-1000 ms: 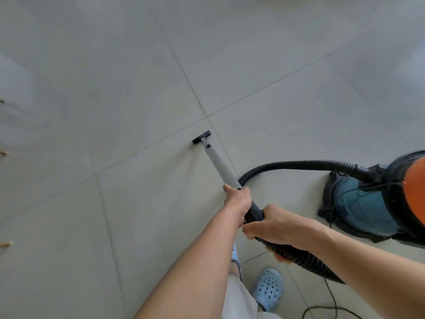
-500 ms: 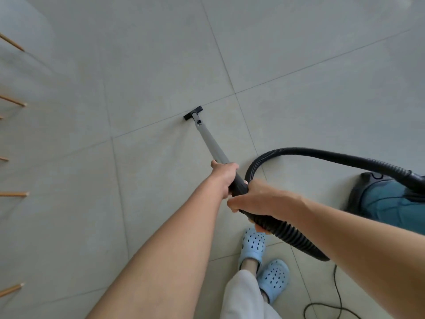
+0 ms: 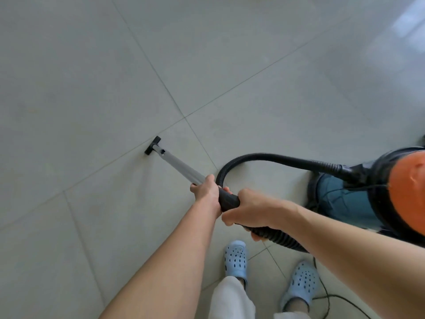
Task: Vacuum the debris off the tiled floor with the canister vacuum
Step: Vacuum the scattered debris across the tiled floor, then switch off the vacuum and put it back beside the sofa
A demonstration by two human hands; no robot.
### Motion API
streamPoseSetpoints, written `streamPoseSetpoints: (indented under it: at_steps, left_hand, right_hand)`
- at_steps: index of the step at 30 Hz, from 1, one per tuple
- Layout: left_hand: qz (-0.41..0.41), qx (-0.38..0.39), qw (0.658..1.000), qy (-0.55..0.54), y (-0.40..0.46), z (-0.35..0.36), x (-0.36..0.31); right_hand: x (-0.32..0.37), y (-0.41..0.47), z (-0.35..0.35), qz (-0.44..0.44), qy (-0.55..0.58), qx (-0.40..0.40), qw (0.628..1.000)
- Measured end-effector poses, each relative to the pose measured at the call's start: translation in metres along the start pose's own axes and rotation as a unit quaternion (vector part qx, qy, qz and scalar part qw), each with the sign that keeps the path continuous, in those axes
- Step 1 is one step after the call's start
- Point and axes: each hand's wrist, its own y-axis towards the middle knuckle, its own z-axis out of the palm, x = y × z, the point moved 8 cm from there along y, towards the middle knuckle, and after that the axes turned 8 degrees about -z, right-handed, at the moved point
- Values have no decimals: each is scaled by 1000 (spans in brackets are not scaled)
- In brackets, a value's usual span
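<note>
Both hands hold the vacuum's tube over the tiled floor [image 3: 92,77]. The left hand [image 3: 205,192] grips the lower end of the grey wand [image 3: 178,165], and the right hand [image 3: 249,209] is wrapped round the black ribbed hose [image 3: 271,157] just behind it. The small black nozzle [image 3: 152,145] rests on the floor beside a grout line. The hose arcs right to the canister vacuum [image 3: 345,199], teal with an orange top, standing near the right edge. Two light blue clogs [image 3: 236,257] stand below, with a thin black cord [image 3: 342,298] trailing beside the right one.
</note>
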Motion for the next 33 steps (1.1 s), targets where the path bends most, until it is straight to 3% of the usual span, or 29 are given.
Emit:
streamPoseSetpoints:
  at_steps: [7, 11, 16, 22, 25, 29, 33]
  left_hand:
    - [-75, 71, 993, -64, -12, 44, 26]
    - [-71, 68, 991, -89, -23, 46, 36]
    - [-40, 42, 995, -77, -33, 54, 53]
    - [65, 19, 998, -9, -55, 86, 82]
    - [101, 39, 994, 23, -69, 116, 91]
    - [151, 53, 984, 74, -86, 150, 97]
    - [163, 90, 977, 104, -96, 179, 115]
  right_hand:
    - [-30, -14, -37, -3, 16, -6, 1000]
    - [-38, -20, -36, -11, 19, -2, 1000]
    - [-57, -39, -38, -9, 41, 10, 999]
    - [-109, -77, -51, -1, 115, 35, 993]
    - [-134, -92, -70, -2, 167, 4, 986]
    - [-161, -102, -114, -29, 60, -83, 994]
    - [-187, -122, -167, -49, -65, -204, 976]
